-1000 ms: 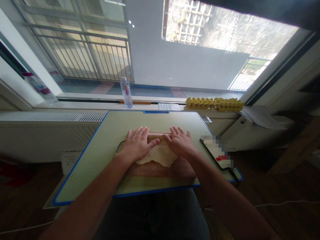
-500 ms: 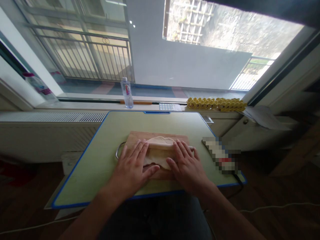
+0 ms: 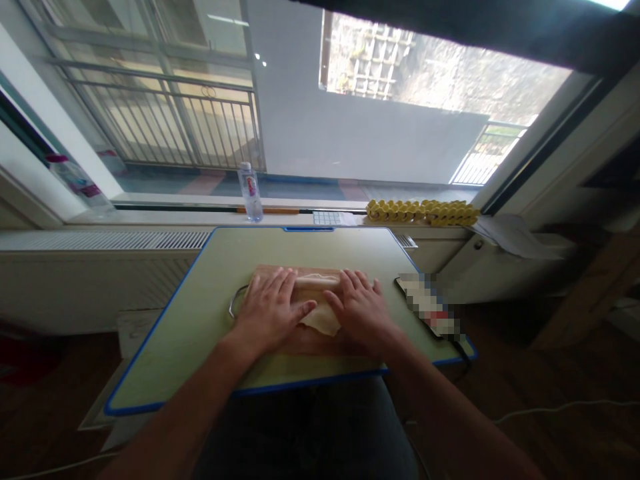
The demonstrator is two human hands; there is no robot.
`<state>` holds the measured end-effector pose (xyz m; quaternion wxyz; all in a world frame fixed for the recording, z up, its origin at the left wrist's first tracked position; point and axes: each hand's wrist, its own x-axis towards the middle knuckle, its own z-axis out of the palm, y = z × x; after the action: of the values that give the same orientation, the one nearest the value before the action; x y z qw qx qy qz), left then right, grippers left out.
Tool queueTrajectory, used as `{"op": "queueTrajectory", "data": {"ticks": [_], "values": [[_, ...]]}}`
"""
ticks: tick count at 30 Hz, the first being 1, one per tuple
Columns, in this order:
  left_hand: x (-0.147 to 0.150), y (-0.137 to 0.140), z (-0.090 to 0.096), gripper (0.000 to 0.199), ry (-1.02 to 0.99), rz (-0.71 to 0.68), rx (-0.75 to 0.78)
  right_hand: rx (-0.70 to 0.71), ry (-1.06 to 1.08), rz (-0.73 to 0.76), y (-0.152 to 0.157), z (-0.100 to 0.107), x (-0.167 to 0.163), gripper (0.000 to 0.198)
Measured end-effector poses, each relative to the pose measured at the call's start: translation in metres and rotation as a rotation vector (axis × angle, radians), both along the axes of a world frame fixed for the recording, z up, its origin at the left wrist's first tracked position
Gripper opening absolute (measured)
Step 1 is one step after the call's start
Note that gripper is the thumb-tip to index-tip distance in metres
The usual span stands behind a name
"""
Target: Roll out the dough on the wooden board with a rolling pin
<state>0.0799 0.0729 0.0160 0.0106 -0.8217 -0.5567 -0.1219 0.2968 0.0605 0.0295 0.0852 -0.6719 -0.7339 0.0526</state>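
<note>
A pale wooden rolling pin point(image 3: 317, 284) lies crosswise over a flattened sheet of dough point(image 3: 320, 317). Beneath the dough is a wooden cutting board point(image 3: 300, 345) with a metal handle point(image 3: 233, 303) at its left end. My left hand point(image 3: 270, 303) rests on the pin's left part, fingers stretched forward over it and thumb pointing inward. On the right part lies my right hand point(image 3: 359, 303), its fingers extended over the pin and its thumb apart. Both hands press from above without wrapping round, and they cover the pin's ends.
The board sits on a light green folding table point(image 3: 185, 327) with a blue edge. A phone-like slab point(image 3: 427, 308), pixelated, lies at right with a black strap. On the windowsill stand a clear bottle point(image 3: 251, 195) and yellow egg cartons point(image 3: 420, 213). Another bottle point(image 3: 80, 183) leans at far left.
Both hands have pushed forward, and the rolling pin has rolled toward the far edge of the dough. More of the board's near side shows. The view has shifted slightly.
</note>
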Motion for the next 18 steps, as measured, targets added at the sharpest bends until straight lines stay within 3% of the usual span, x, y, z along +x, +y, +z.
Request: {"op": "queueTrajectory", "data": {"ticks": [3,6,14,18], "values": [[-0.007,-0.038,-0.009,0.091,-0.009,-0.013,0.077,0.015,-0.002,0.058,-0.036,-0.007,0.004,0.082],[-0.007,-0.044,-0.012,0.092,-0.001,0.002,0.072,-0.004,-0.006,0.07,-0.041,-0.009,0.006,0.084],[0.017,0.049,0.014,0.089,0.001,0.084,-0.161,-0.081,-0.003,0.004,0.053,0.01,0.004,0.087],[0.021,0.056,0.018,0.089,-0.002,0.094,-0.189,-0.082,-0.01,-0.029,0.066,0.014,0.002,0.083]]}}
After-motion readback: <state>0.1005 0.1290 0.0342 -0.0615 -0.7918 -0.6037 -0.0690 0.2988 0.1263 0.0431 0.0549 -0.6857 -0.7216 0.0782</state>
